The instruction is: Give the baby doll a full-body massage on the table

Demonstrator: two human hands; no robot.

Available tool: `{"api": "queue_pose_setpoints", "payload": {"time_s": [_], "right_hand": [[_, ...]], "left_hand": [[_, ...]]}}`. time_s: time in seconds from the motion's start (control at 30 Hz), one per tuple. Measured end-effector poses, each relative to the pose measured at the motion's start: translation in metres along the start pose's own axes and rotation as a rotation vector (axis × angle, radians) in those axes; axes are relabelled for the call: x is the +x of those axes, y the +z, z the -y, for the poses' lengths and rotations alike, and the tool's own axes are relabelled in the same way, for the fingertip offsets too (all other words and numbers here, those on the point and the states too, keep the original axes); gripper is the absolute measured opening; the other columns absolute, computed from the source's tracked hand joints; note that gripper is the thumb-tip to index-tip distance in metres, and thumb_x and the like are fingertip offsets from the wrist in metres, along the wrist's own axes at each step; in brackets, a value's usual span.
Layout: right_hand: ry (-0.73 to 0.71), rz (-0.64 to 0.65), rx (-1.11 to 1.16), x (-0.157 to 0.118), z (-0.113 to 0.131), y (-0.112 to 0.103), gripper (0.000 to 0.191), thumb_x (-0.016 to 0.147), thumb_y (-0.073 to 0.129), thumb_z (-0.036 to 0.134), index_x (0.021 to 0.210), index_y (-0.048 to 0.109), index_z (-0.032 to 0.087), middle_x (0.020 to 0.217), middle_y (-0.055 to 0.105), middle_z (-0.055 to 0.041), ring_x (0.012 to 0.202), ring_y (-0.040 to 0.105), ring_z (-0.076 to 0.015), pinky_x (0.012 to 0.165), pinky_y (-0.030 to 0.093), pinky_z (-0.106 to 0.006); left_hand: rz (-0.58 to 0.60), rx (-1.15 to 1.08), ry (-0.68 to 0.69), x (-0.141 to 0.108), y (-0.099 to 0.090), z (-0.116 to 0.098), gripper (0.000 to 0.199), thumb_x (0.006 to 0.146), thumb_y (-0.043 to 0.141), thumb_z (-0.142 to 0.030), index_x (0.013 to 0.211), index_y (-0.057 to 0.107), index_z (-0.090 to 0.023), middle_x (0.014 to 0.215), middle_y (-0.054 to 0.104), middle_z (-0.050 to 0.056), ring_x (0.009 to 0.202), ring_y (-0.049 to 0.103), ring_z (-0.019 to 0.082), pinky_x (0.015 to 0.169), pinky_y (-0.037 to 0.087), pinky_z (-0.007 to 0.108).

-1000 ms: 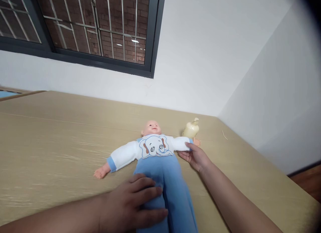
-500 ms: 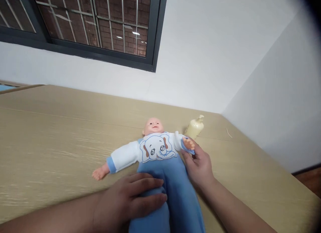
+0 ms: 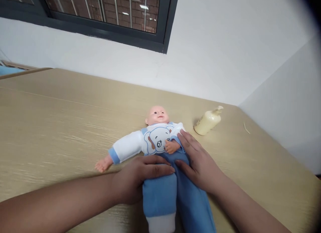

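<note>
A baby doll (image 3: 156,139) in a white top with an elephant print and blue trousers lies on its back on the wooden table (image 3: 75,126). My left hand (image 3: 140,176) wraps over the doll's bent leg on the left, its fingers round the blue cloth near the knee. Against the doll's sleeve on the right rests my right hand (image 3: 200,162), fingers spread, the forearm of the doll folded across its chest. The doll's other arm stretches out to the left.
A pale yellow pump bottle (image 3: 207,122) stands beyond my right hand. A thin pale strip (image 3: 246,127) lies further right. White walls and a dark-framed window (image 3: 160,42) rise behind the table.
The doll's arm on the right has moved inward over its chest, with my right hand now against the sleeve. The leg under my left hand is more bent, showing its white cuff. The view has shifted.
</note>
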State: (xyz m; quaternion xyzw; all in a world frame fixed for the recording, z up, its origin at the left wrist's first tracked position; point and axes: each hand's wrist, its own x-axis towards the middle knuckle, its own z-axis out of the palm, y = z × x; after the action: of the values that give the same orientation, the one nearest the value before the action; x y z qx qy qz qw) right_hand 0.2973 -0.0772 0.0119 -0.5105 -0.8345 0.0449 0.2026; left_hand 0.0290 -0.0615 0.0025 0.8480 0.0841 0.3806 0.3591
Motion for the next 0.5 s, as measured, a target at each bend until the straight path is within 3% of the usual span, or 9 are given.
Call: {"api": "queue_pose_setpoints", "payload": {"time_s": [0.13,0.27,0.4,0.5], "right_hand": [[-0.002,-0.013,0.043,0.001,-0.001,0.003,0.081,0.094,0.061,0.043,0.162,0.018,0.032,0.168,0.022,-0.0056,0.154,0.024,-0.0348,0.12,0.034,-0.061],[0.052,-0.119,0.156,0.001,-0.006,0.008,0.082,0.09,0.066,0.042,0.16,0.024,0.031,0.165,0.031,-0.0073,0.15,0.033,-0.035,0.119,0.035,-0.059],[0.238,-0.303,0.371,0.006,-0.015,0.011,0.062,0.091,0.064,0.042,0.149,0.046,0.027,0.147,0.057,-0.0092,0.134,0.055,-0.0322,0.113,0.043,-0.052],[0.392,-0.451,0.51,0.013,-0.027,0.012,0.042,0.088,0.068,0.045,0.122,0.067,0.021,0.123,0.071,-0.0092,0.119,0.064,-0.0318,0.108,0.047,-0.05]], "left_hand": [[-0.001,0.038,-0.011,0.001,-0.001,0.0,0.047,0.092,0.068,-0.021,0.138,0.058,-0.026,0.124,0.065,0.012,0.107,0.069,0.022,0.087,0.059,0.031],[0.023,0.141,0.045,0.001,-0.004,-0.004,0.047,0.093,0.065,-0.024,0.139,0.056,-0.022,0.126,0.065,0.015,0.109,0.069,0.024,0.088,0.059,0.033],[0.075,0.332,0.126,-0.004,-0.003,-0.01,0.052,0.095,0.06,-0.028,0.145,0.048,-0.019,0.13,0.063,0.018,0.116,0.066,0.026,0.093,0.057,0.036],[0.099,0.469,0.237,-0.006,0.0,-0.016,0.046,0.094,0.06,-0.028,0.139,0.054,-0.016,0.126,0.066,0.017,0.116,0.064,0.026,0.096,0.055,0.039]]}}
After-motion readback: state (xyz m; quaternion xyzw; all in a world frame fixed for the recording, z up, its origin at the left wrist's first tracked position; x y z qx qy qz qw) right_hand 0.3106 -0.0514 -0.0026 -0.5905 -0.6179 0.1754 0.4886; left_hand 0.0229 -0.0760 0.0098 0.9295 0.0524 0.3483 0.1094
